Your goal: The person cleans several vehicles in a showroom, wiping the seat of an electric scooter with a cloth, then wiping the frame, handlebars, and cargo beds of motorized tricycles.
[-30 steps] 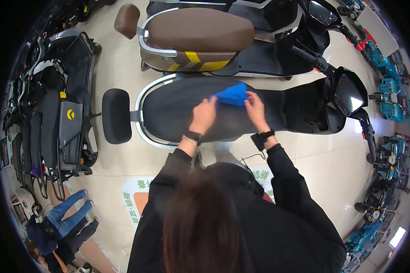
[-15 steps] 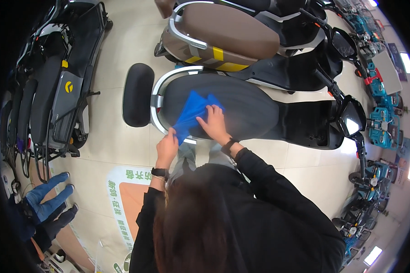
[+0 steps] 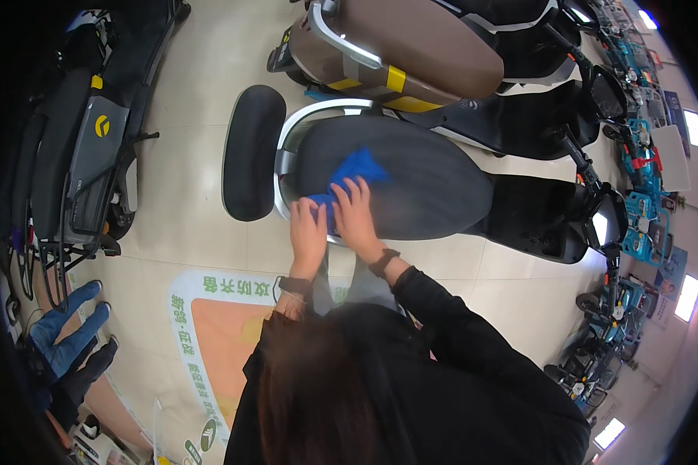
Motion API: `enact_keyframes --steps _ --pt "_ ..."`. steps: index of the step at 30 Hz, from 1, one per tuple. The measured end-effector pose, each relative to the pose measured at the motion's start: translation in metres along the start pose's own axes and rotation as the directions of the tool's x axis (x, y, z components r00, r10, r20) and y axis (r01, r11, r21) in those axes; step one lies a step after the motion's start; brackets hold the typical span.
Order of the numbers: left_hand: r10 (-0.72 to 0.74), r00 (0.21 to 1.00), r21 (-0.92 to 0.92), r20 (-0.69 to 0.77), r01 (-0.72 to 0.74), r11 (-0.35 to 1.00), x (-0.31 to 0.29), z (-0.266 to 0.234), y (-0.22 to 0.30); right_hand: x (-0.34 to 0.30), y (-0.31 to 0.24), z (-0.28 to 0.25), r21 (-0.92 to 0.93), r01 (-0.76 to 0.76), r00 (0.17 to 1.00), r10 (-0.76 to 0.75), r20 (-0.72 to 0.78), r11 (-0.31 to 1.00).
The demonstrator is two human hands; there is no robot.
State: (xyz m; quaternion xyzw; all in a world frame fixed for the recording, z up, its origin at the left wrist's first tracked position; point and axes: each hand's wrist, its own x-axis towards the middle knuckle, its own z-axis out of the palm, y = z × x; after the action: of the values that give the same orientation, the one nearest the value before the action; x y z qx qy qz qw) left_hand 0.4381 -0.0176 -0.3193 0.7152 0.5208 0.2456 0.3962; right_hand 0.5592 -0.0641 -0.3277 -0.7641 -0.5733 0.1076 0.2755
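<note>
A bunched blue cloth [image 3: 359, 164] lies on the dark grey seat [image 3: 434, 182] of a scooter in front of me. My left hand [image 3: 309, 236] is closed on the cloth's near left end, at the near edge of the seat. Right beside it, my right hand [image 3: 354, 221] has its fingers bent over the middle of the cloth, which sticks out past the fingertips. Part of the cloth is hidden under both hands. Left of the seat, a silver grab rail [image 3: 283, 163] curves around its end, with a black padded backrest [image 3: 253, 153] behind it.
A scooter with a brown seat [image 3: 423, 46] stands close on the far side. Another dark vehicle [image 3: 101, 147] is at the left. The scooter's handlebar mirror [image 3: 609, 217] juts up at the right. Two people's legs [image 3: 74, 325] show at the lower left, over a printed floor graphic [image 3: 225, 349].
My hands have come closer together, the left moving right toward the right one. The cloth is more bunched, no longer stretched between them. The whole view has shifted slightly.
</note>
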Motion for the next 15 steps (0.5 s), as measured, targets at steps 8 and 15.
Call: enact_keyframes --steps 8,15 --pt "0.069 0.978 0.037 -0.197 -0.063 0.997 0.067 0.008 -0.003 0.098 0.004 0.007 0.127 0.444 0.89 -0.453 0.055 0.887" --pt "0.035 0.97 0.245 -0.241 0.026 0.969 0.084 0.015 0.001 0.14 0.007 0.028 -0.128 0.141 0.983 -0.154 -0.098 0.982"
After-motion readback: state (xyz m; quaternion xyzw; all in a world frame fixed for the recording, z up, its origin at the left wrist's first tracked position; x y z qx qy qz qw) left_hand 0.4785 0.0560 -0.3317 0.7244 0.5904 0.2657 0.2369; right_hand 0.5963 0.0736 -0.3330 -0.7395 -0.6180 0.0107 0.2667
